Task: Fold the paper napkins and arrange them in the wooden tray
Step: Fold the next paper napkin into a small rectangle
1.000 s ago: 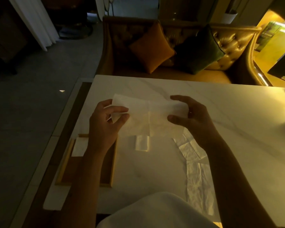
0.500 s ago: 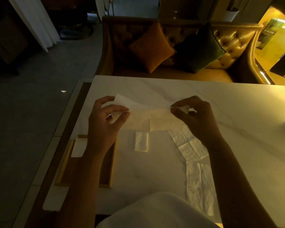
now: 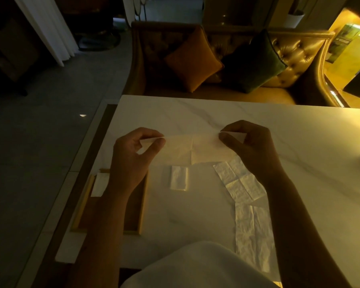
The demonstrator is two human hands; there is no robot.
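I hold a thin paper napkin (image 3: 192,149) stretched above the white marble table (image 3: 216,115). My left hand (image 3: 133,156) pinches its left top corner and my right hand (image 3: 252,146) pinches its right top corner. The napkin hangs down with creases showing. A small folded napkin (image 3: 179,178) lies on the table just below it. The wooden tray (image 3: 142,204) sits at the table's left edge, partly under my left forearm, with one folded napkin (image 3: 100,185) at its far left corner. Unfolded napkins (image 3: 240,183) lie in a strip at the right.
Another crumpled napkin (image 3: 252,235) lies near the front edge on the right. Beyond the table stands a tufted sofa (image 3: 295,50) with an orange cushion (image 3: 192,59) and a green cushion (image 3: 256,63). The floor drops away on the left.
Both hands have pinched the napkin's top corners and pulled it taut and lower; earlier the right hand was open beside the sheet.
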